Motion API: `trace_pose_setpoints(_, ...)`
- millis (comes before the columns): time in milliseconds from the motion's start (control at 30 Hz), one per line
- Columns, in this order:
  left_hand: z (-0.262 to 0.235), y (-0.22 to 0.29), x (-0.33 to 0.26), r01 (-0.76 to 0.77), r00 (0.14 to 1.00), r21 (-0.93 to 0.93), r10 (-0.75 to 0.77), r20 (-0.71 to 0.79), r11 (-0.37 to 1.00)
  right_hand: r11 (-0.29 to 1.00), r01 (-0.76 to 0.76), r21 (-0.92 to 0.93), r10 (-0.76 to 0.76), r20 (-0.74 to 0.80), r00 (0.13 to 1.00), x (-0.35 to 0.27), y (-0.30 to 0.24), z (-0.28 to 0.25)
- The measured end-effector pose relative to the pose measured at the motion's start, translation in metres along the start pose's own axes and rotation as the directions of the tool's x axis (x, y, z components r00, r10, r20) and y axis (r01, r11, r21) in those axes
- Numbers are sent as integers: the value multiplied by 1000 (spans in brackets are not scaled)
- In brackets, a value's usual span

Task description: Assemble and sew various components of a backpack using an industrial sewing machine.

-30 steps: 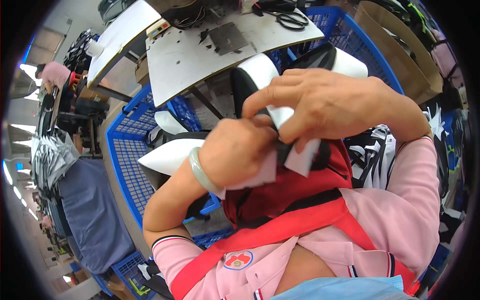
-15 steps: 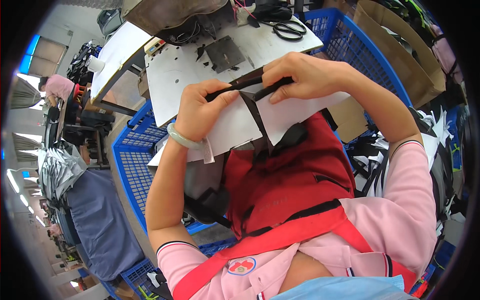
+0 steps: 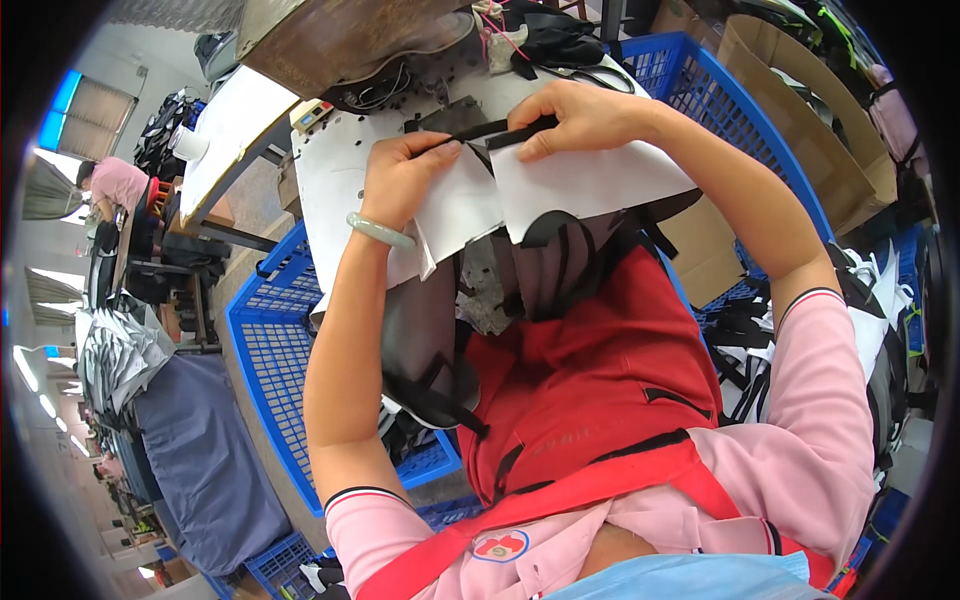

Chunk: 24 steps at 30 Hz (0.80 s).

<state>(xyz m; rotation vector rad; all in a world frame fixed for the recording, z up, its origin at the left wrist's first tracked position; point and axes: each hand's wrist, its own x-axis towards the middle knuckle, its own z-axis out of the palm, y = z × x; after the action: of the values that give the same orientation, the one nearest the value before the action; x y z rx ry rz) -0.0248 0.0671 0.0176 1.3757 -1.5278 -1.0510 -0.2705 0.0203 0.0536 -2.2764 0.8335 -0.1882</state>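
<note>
Worn on your head, the left fisheye camera looked steeply down and forward, framing your left hand (image 3: 400, 175) and right hand (image 3: 585, 118) at close range, the white bench (image 3: 330, 180) beyond.

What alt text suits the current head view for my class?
The wearer's left hand and right hand grip black edging on white panels, in front of a white worktable. Below is a red apron; a blue plastic crate stands at left.

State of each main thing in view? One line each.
Left hand, pinching black edging
Right hand, pinching black edging
White panels, held up, gap between
Bangle, worn
Red apron, worn, creased
Left blue basket, open-topped
Blue-grey cloth, draped
</note>
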Motion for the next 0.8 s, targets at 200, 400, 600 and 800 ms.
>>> trace_pose_setpoints(200,-1,-9,25,77,994,-12,-78,-77,997,998,59,-23,-62,-167,984,27,24,4)
trace_pose_setpoints(400,-6,-17,37,87,993,18,-85,-87,996,998,49,44,-41,-164,986,33,27,3)
trace_pose_setpoints(600,-4,-20,47,67,994,28,-64,-90,997,999,24,45,-18,-135,991,38,33,-3)
trace_pose_setpoints(800,-10,-24,58,76,994,-57,-80,-80,995,997,38,67,-31,-103,994,53,40,-8)
